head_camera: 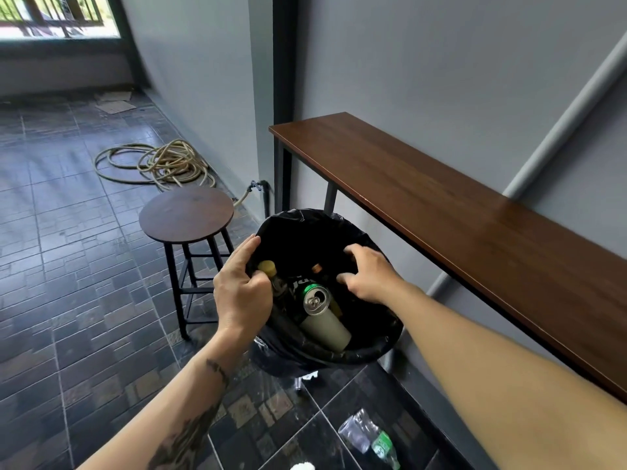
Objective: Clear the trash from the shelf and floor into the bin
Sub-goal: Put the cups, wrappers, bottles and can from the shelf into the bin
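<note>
Both hands hold the bin (369,351) liner, left hand (242,293) pinching its rim, right hand (368,276) curled inside, grip unclear; next, likely, the crushed bottle (371,435) on the floor (68,266).

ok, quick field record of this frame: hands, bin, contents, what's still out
left hand: fingers gripping the black liner at the bin's left rim
right hand: over the bin's right side, fingers curled at the liner
bin: black-lined, open, on the floor beside the shelf
contents: green can, pale cup, bottle with a tan cap
shelf: brown top, no trash visible on it
still on floor: clear plastic bottle with a green label, below the bin
nearby: round stool, coiled hose
</note>
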Demonstrator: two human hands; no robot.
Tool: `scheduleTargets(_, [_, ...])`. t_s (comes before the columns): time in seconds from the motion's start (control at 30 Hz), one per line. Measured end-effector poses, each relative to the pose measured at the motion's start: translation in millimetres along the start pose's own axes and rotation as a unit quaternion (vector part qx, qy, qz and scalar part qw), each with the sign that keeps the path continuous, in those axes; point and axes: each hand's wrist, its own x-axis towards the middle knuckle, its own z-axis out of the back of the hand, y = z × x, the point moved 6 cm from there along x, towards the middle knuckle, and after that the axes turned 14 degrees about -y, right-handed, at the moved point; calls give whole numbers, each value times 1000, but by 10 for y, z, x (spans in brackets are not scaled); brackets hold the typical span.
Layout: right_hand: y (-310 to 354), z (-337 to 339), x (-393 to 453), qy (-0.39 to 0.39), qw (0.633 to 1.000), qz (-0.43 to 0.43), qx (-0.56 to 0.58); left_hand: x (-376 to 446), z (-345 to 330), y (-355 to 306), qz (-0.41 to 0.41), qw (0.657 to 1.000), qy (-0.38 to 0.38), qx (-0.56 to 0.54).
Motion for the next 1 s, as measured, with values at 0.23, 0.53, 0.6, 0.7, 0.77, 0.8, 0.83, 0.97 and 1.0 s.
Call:
scheduleTargets(0.23, [-407,419,-462,-79,993,7,-87,-337,281,43,-9,1000,-15,19])
scheduleTargets(0.53, [-747,147,-1389,-22,990,-101,99,-985,751,96,27,999,-42,13])
scheduleTargets(0.6, [-719,128,-1591,-37,983,-124,129,-1145,854,143,37,998,-46,7])
scheduleTargets(0.7, [-687,117,-1866,-65,979,-139,131,-1358,1032,259,53,997,-55,15])
scheduleTargets(0.77, [-657,122,-2028,-93,981,-129,110,-1493,1171,336,63,996,-67,13])
scheduleTargets(0.8, [-637,124,-2105,-105,983,-120,94,-1555,1239,367,65,995,-71,14])
scheduleTargets(0.83, [-618,127,-2180,-115,984,-113,76,-1613,1299,392,65,995,-73,16])
scheduleTargets(0.97, [-573,139,-2380,-135,985,-104,26,-1761,1432,515,71,995,-64,41])
scheduleTargets(1.0, [-553,147,-2399,-138,985,-100,20,-1767,1450,541,71,994,-62,57])
